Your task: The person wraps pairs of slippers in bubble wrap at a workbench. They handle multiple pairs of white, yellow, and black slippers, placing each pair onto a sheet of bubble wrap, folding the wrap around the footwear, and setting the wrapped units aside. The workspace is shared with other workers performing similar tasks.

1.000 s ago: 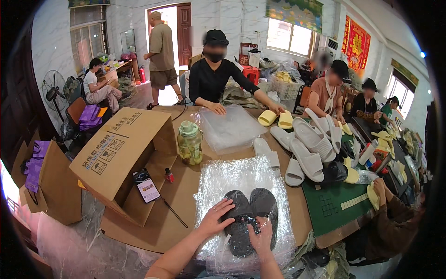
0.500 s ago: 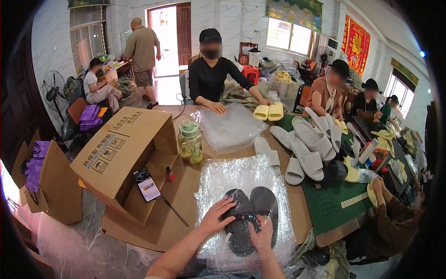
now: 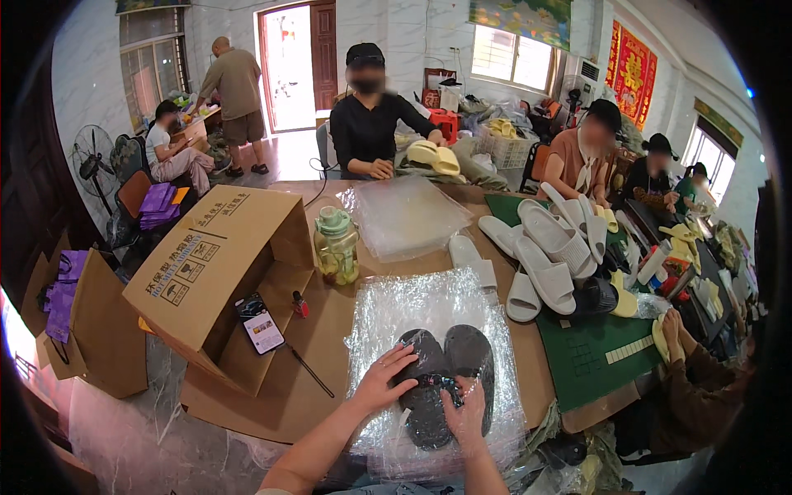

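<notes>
A pair of black slippers (image 3: 470, 351) lies side by side on a stack of clear plastic bags (image 3: 381, 318) at the table's near edge. Whether a film also covers the slippers I cannot tell. My left hand (image 3: 381, 381) rests with spread fingers on the left slipper. Between the two slippers, my right hand (image 3: 468, 411) has its thumb and fingers closed around a small dark glinting piece (image 3: 437, 382) that runs across the left slipper. A small white tag (image 3: 403, 417) shows beside that slipper.
To the left stand an open cardboard box (image 3: 219, 239), a phone (image 3: 260, 324), a small red bottle (image 3: 300, 304) and a green-lidded jug (image 3: 336, 247). White slippers (image 3: 549, 264) pile up on the right. Across the table, a co-worker (image 3: 367, 124) handles yellow slippers (image 3: 433, 157) beside more clear bags (image 3: 408, 219).
The co-worker opposite has lifted the yellow slippers off the table and drawn them back. The standing person at the back has turned toward the side table. My hands stay almost in place.
</notes>
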{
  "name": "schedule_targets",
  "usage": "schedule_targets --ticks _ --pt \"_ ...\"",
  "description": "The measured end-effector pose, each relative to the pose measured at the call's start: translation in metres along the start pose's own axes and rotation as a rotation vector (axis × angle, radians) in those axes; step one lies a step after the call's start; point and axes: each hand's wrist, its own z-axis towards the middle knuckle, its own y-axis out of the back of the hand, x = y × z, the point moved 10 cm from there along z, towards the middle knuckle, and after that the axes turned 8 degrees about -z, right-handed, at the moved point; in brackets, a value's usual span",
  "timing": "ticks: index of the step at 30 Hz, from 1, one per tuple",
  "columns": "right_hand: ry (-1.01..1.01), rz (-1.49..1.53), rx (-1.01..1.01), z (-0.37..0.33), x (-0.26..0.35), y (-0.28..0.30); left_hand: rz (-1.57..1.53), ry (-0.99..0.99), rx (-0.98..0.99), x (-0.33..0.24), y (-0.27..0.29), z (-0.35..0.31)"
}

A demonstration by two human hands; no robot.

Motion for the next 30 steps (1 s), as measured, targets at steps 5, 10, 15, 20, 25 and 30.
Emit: schedule_targets --ticks 5,10,15,20,25,30 --pt "-0.01 -0.003 -0.005 -0.0011 -0.0044 -0.001 0.008 -0.017 -0.002 -0.0016 -0.0003 0.0007" --pt "-0.018 -0.018 0.001 -0.0007 -0.0042 -0.0005 0.037 -0.04 -0.016 -0.0054 0.0011 0.0013" --pt "-0.015 -0.003 -0.017 0.0003 -0.0001 0.0016 -0.006 -0.015 0.006 0.0007 -0.0006 -0.0004" --pt "-0.009 -0.003 -0.002 -0.0004 -0.0022 0.0005 0.019 -0.009 0.016 0.0005 -0.0022 0.0004" --pt "-0.029 0.013 0.012 -0.0008 -0.0043 -0.0005 0.015 -0.049 -0.011 0.0004 -0.0005 -0.0002" --pt "-0.017 0.011 0.008 0.0002 -0.0018 -0.0006 0.019 -0.025 0.001 0.0025 -0.0009 -0.0006"
